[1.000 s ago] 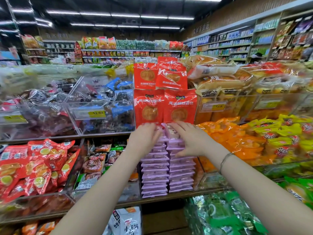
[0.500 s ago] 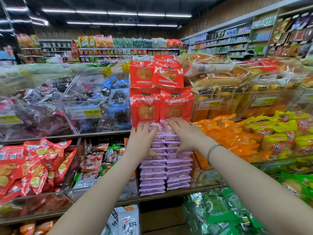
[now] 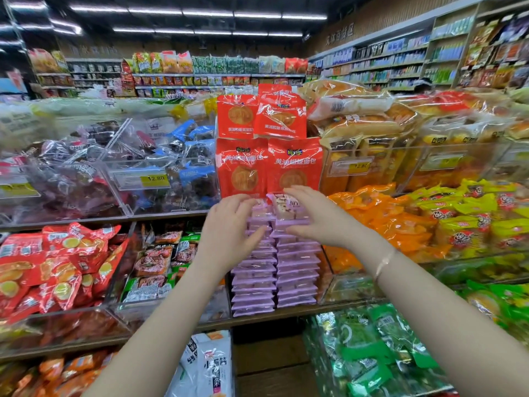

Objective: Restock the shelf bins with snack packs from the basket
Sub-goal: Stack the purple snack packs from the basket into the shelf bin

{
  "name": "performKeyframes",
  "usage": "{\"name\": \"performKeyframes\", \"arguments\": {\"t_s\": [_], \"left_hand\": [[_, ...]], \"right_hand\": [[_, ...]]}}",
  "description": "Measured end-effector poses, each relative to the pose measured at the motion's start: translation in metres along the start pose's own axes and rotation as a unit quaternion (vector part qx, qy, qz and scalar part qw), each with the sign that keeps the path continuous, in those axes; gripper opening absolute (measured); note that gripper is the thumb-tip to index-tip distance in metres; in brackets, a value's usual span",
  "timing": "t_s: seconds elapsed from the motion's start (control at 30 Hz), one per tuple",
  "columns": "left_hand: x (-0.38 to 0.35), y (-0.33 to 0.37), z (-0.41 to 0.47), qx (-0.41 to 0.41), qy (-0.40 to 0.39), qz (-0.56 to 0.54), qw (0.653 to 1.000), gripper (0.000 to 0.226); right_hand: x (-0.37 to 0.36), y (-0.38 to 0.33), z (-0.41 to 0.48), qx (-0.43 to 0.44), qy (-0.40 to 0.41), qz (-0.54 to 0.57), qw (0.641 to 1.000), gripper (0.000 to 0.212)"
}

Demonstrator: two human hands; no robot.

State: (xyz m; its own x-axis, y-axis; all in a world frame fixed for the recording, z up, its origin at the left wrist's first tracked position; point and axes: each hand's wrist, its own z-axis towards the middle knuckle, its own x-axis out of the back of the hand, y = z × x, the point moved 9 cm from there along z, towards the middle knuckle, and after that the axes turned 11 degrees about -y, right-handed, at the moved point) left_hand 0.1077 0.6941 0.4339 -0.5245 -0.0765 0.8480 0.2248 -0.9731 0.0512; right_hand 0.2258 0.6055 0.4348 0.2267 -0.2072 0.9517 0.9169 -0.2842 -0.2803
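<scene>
Two tall stacks of flat purple snack packs (image 3: 274, 279) fill a clear shelf bin (image 3: 347, 287) on the middle shelf, below the red bread packs (image 3: 269, 164). My left hand (image 3: 229, 227) clasps the top of the left stack, fingers over it and thumb against its front edge. On the right stack my right hand (image 3: 320, 216) does the same, fingers over the topmost pack and thumb a few packs lower. A bracelet is on the right wrist. No basket is in view.
Clear bins of dark and blue packs (image 3: 160, 167) sit upper left, with red packs (image 3: 57, 265) lower left. Orange packs (image 3: 380, 222) and yellow packs (image 3: 469, 219) lie to the right. Green packs (image 3: 372, 348) and white bags (image 3: 209, 365) are below.
Both hands have gone from pressing flat on the stack tops to a looser hold, with the thumbs dropped onto the front edges. The stacks stay in place.
</scene>
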Motion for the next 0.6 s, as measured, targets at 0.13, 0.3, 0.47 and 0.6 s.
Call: {"name": "performKeyframes", "arguments": {"t_s": [0.13,0.3,0.47,0.6], "left_hand": [[0.002,0.008,-0.073,0.058,0.061,-0.210,0.974,0.017],[-0.106,0.033,-0.196,0.219,-0.164,-0.442,0.854,0.009],[-0.201,0.091,-0.360,0.331,-0.398,-0.439,0.735,0.008],[-0.229,0.142,-0.459,0.356,-0.494,-0.423,0.672,0.009]], "right_hand": [[-0.018,0.001,-0.071,0.003,0.101,0.201,0.974,0.041],[-0.138,0.038,-0.160,-0.114,0.028,0.331,0.936,0.011],[-0.284,0.066,-0.265,-0.228,-0.146,0.340,0.900,0.011],[-0.362,0.072,-0.361,-0.303,-0.226,0.318,0.870,0.012]]}}
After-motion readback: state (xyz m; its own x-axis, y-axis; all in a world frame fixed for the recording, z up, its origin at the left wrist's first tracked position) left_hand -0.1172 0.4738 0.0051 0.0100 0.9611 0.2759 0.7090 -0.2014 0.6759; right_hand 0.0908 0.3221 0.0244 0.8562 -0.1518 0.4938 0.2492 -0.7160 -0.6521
